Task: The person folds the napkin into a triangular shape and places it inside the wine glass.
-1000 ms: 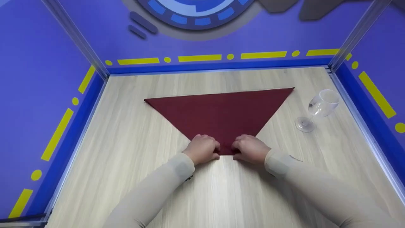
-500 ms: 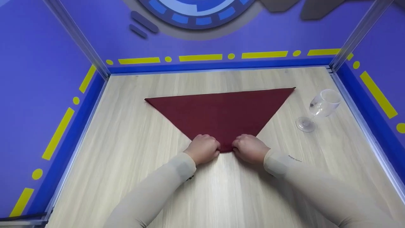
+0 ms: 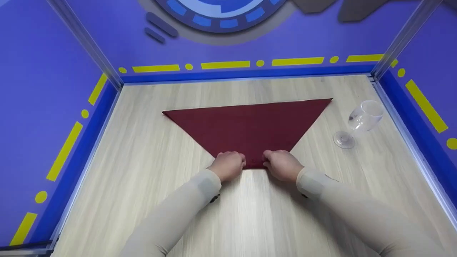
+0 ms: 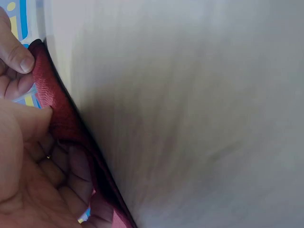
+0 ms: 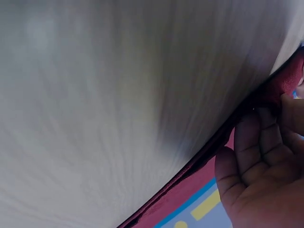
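Observation:
A dark red cloth napkin [image 3: 251, 130] lies on the table, its long edge at the back and its narrow edge toward me. At the left part of that near edge, my left hand [image 3: 228, 166] pinches the cloth. The left wrist view shows the thumb against a folded-over strip [image 4: 59, 107], with curled fingers partly behind it. My right hand [image 3: 282, 165] pinches the same edge a short gap to the right. In the right wrist view its fingers bend at the cloth edge [image 5: 285, 83]; the fingertips are partly hidden.
A clear stemmed glass [image 3: 365, 117] stands to the right of the napkin, near the table's right edge. Blue-purple panels [image 3: 228, 53] with yellow markings enclose the pale wooden table [image 3: 142, 150] at the back and sides.
The napkin's near edge has moved slightly away from me as it is turned over. Both hands have shifted forward a little, and the gap between them is slightly wider. The glass stays put.

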Motion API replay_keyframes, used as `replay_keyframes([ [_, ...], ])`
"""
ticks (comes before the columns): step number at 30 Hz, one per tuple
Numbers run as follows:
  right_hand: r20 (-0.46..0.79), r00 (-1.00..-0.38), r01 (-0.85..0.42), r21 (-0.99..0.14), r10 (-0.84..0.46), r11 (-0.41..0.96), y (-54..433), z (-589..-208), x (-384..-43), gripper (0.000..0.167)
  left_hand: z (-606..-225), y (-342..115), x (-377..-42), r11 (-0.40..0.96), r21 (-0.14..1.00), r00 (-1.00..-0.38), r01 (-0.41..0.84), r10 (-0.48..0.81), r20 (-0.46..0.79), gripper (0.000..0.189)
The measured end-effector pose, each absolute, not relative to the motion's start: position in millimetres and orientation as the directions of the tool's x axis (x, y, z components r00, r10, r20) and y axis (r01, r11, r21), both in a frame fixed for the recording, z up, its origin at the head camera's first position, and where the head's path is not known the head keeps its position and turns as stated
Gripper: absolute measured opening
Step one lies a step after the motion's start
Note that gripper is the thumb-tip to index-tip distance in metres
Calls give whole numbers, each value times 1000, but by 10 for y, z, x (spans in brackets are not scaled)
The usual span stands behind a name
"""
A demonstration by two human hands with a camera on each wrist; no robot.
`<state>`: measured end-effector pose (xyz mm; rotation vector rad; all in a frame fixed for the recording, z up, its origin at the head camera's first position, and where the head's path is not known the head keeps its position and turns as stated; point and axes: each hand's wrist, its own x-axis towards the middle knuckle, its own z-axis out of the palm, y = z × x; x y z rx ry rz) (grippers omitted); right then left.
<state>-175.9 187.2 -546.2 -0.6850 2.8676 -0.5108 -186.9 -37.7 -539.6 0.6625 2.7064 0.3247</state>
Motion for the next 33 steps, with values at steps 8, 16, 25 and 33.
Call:
replay_keyframes([
  [8, -76, -893, -397, -333, -444, 855, 1823, -5449, -1744, 12, -5402, -390, -1891, 871, 396, -871, 291, 412, -267, 15],
  [16, -12, -878, -456, -281, -478, 844, 1821, -5468, -1724, 13, -5400, -374, -1864, 874, 339, -879, 347, 429, -207, 12],
  [25, 135, -771, -636, -126, -622, 761, 1912, -5508, -1691, 13, -5406, -385, -1824, 789, 136, -790, 600, 610, -53, 22],
  [33, 154, -717, -692, -42, -679, 721, 1958, -5514, -1701, 12, -5374, -420, -1793, 774, 97, -770, 626, 633, -83, 14],
])
